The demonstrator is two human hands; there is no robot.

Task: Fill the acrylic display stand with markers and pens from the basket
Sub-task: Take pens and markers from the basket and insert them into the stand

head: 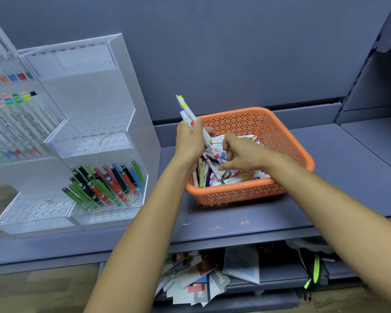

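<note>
Grey-blue metal shelf point(325, 154) against matching back panel point(235, 53), wood-look floor point(43, 294) below.

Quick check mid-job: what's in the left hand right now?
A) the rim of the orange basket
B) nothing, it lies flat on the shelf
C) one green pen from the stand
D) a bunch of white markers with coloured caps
D: the left hand grips a bunch of white markers, their coloured caps sticking up above the back rim of the orange basket.
</note>
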